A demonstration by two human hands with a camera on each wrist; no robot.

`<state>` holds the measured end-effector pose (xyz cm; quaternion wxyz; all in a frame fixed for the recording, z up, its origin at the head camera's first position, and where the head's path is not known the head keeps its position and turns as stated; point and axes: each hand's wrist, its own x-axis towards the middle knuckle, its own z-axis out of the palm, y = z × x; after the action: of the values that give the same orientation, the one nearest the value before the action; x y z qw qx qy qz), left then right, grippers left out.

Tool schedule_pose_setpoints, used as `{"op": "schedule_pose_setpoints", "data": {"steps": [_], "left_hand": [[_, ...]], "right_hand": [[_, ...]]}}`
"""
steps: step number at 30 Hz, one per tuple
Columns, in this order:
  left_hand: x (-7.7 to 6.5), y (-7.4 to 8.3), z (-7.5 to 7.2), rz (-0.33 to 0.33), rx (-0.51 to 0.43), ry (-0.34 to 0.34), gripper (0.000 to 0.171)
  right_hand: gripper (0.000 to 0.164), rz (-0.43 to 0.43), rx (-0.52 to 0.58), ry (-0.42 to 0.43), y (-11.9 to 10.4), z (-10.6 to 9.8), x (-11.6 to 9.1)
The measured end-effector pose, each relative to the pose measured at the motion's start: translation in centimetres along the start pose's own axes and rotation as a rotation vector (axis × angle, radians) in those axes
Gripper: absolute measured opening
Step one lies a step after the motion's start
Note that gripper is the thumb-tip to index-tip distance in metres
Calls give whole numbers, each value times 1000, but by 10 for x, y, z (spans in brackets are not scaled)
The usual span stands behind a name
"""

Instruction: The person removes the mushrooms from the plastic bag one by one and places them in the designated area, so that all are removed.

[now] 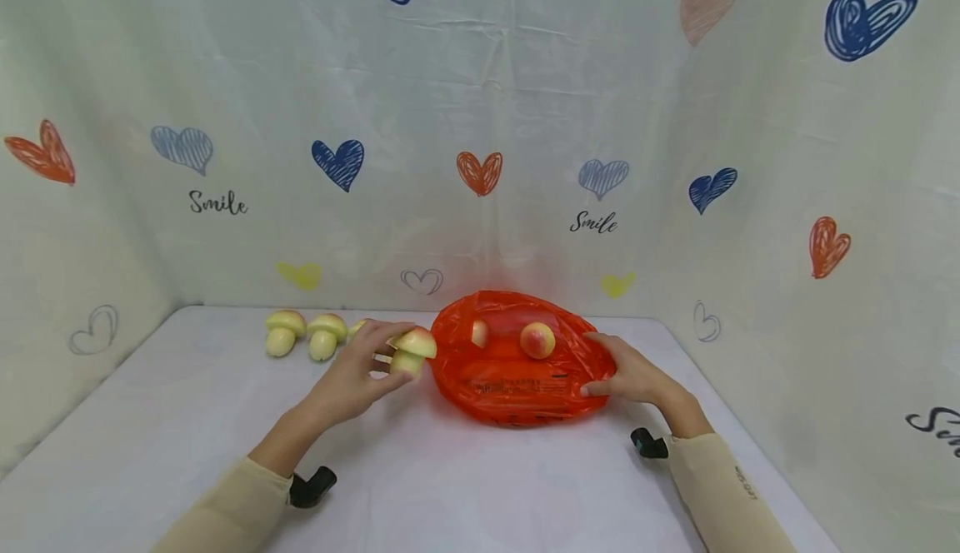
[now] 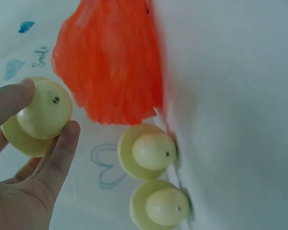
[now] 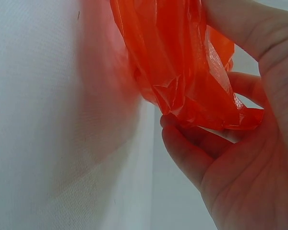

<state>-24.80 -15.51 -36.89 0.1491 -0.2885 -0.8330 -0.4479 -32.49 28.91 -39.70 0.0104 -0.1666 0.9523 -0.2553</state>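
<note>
My left hand (image 1: 352,380) holds a mushroom (image 1: 412,351) between thumb and fingers, just left of the red plastic bag (image 1: 510,407). It has a pale yellow stem and a reddish tint on its cap; the left wrist view shows a dark spot on the stem end of this mushroom (image 2: 48,110). The bag lies with its mouth spread wide. My right hand (image 1: 628,374) grips the bag's right edge, thumb in front and fingers behind. Inside the bag are a red-and-yellow rounded piece (image 1: 537,341) and, partly hidden, a paler one (image 1: 479,334).
Two mushrooms (image 1: 281,334) (image 1: 326,336) stand at the back left of the white table (image 1: 465,486). Another mushroom (image 1: 357,327) is partly hidden behind my left hand. A white curtain (image 1: 525,228) printed with hearts closes the back and sides.
</note>
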Motion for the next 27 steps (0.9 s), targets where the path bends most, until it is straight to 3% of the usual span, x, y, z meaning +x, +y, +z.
{"op": "schedule_pose_setpoints", "data": {"steps": [5,12,21,27], "left_hand": [[-3,-7,-8,-18,42,31,59],[-6,-20,-13,-104,82,68,63],[-11,-31,-19,-212,211,75,62],[-13,-39,-20,-264,244,56,60]], "right_hand": [[96,10,10,0,0,0,0],[95,9,16,2,0,-1,0],[95,15,20,-2,0,0,0],[95,15,19,-4,-2,-1,0]]}}
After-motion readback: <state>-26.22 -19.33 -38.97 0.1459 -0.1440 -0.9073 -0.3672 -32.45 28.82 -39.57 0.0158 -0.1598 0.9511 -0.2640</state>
